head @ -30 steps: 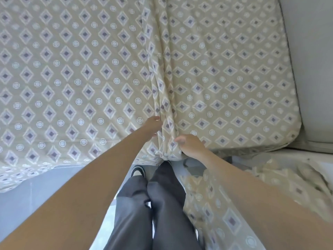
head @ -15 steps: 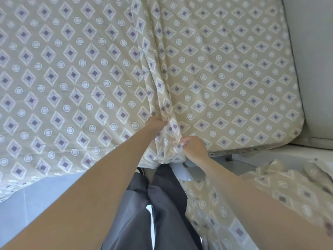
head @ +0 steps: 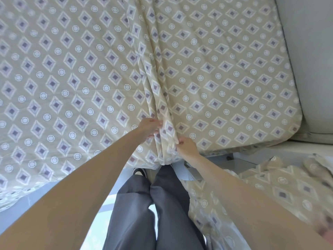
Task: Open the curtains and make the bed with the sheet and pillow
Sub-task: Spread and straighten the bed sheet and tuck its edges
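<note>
A beige sheet (head: 75, 73) printed with purple diamonds and white rings covers the bed and fills most of the view. A bunched ridge of folds (head: 155, 83) runs down its middle to the near edge. My left hand (head: 149, 128) lies against the left side of that ridge, fingers partly spread and curled on the cloth. My right hand (head: 186, 147) pinches the ridge's right side near the bed's edge. No pillow or curtain is in view.
A pale wall (head: 306, 60) runs along the bed's right side. More cloth of the same pattern (head: 270, 192) lies heaped at the lower right. My legs in grey trousers (head: 153, 204) stand on the light floor (head: 21, 215) against the bed's edge.
The view has shifted slightly up the bed. My left hand has slid a little further up the ridge; my right hand keeps its pinch on the folds.
</note>
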Tool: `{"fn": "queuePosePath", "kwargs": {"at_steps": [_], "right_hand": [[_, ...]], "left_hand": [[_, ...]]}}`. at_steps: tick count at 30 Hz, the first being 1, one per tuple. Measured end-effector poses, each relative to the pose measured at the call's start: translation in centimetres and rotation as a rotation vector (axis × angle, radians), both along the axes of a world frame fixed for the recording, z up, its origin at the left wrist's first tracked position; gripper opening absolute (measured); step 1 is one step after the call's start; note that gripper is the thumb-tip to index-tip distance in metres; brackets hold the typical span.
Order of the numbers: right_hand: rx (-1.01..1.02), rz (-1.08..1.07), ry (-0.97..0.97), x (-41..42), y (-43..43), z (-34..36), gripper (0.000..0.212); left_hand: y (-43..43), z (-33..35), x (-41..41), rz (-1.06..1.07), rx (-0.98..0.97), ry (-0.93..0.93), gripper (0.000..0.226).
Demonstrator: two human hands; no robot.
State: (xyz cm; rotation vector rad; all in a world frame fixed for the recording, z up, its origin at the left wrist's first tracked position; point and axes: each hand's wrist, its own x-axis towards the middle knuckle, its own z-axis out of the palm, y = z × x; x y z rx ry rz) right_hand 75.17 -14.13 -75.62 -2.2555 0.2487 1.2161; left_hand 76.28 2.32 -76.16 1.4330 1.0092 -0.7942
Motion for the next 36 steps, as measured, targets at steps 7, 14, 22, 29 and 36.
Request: {"fn": "queuePosePath", "kwargs": {"at_steps": [7, 14, 22, 29, 36], "right_hand": [[0.116, 0.058, 0.058, 0.0, 0.0, 3.5, 0.019], [0.101, 0.145, 0.107, -2.1, 1.4, 5.4, 0.063], [-0.377, 0.409, -0.293, -5.6, 3.8, 4.1, 0.041], [-0.610, 0.272, -0.380, -9.5, 8.0, 4.7, 0.049], [-0.644, 0.279, -0.449, -15.9, 11.4, 3.6, 0.065]], "left_hand": [[-0.7, 2.5, 1.1, 0.085, -0.167, -0.015, 0.030], [0.9, 3.6, 1.0, 0.185, 0.004, -0.119, 0.041], [5.3, 3.2, -1.8, 0.091, 0.175, -0.156, 0.034], [10.6, 3.7, -5.2, -0.032, 0.203, -0.195, 0.035], [14.9, 3.9, -7.8, -0.061, 0.225, -0.239, 0.040]]}}
